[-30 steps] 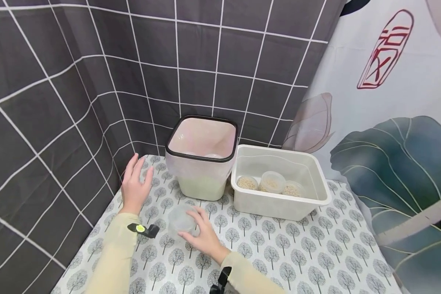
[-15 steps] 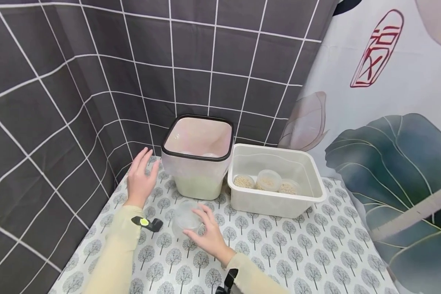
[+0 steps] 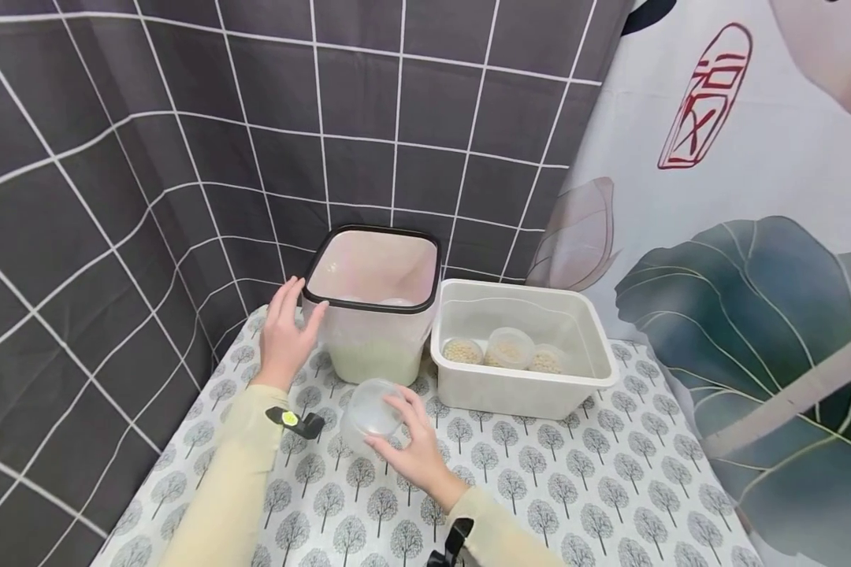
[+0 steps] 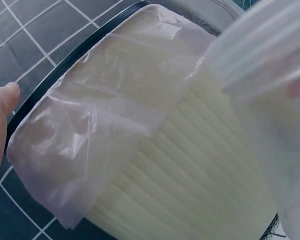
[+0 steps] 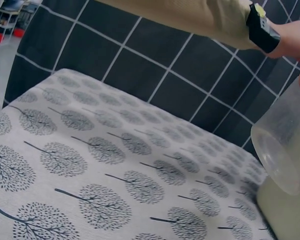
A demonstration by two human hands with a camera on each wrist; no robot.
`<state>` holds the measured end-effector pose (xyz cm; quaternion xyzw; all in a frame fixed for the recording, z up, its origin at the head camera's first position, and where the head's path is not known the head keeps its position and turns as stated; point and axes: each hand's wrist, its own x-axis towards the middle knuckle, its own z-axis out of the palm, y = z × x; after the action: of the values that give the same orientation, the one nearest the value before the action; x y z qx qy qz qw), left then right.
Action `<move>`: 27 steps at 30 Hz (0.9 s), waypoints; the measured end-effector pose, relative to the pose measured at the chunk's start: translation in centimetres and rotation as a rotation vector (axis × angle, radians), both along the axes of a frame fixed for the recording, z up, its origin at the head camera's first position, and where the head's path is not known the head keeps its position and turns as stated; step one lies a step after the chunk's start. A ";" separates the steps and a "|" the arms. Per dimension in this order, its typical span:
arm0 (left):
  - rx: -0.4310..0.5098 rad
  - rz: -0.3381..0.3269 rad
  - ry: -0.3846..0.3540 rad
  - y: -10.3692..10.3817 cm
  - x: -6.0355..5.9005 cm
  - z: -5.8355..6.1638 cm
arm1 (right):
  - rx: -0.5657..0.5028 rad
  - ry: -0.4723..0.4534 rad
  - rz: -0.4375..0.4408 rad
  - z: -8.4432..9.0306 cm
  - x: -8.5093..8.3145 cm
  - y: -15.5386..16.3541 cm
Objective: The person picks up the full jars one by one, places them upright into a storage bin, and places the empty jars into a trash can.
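My right hand point(image 3: 406, 431) holds a clear empty plastic cup point(image 3: 370, 409) just above the tablecloth, tipped on its side. In the right wrist view the cup point(image 5: 285, 145) hangs clear of the cloth. My left hand point(image 3: 292, 319) has straight fingers beside the left wall of a pale bin point(image 3: 369, 346), and its thumb is close to the black rim. The bin is lined with a thin plastic bag point(image 4: 120, 105). In the left wrist view, one fingertip point(image 4: 2, 100) shows at the bin's edge and the cup point(image 4: 262, 45) is at the upper right.
A white plastic tub point(image 3: 518, 398) stands right of the bin and holds three small containers of pale beans point(image 3: 507, 350). The table wears a tree-print cloth point(image 3: 574, 488). Dark tiled walls close in at the left and back, and a leaf-print curtain point(image 3: 737, 276) hangs on the right.
The left hand has moved right, up to the bin's side. The right hand has raised the clear cup off the cloth and brought it nearer the bin.
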<state>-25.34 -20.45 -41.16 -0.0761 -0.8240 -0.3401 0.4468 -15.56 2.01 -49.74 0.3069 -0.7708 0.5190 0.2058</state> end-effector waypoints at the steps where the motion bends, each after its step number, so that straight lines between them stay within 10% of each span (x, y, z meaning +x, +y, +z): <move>1: 0.007 -0.006 0.001 0.1 -0.1 0.1 | -0.006 0.000 -0.001 0.6 0.2 0.1; 8: -0.005 -0.028 -0.010 0.6 -0.5 0.3 | -0.018 0.062 -0.028 3.8 1.1 0.9; 16: 0.005 0.003 -0.103 1.0 -0.6 0.3 | -0.030 0.104 -0.046 4.3 0.8 1.8; 27: 0.113 0.002 -0.045 1.3 -1.0 -0.6 | -0.056 0.180 -0.038 5.2 0.3 2.8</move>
<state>-26.31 -19.12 -41.78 -0.0423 -0.8133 -0.3872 0.4323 -15.22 4.83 -44.52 0.3316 -0.7401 0.5065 0.2927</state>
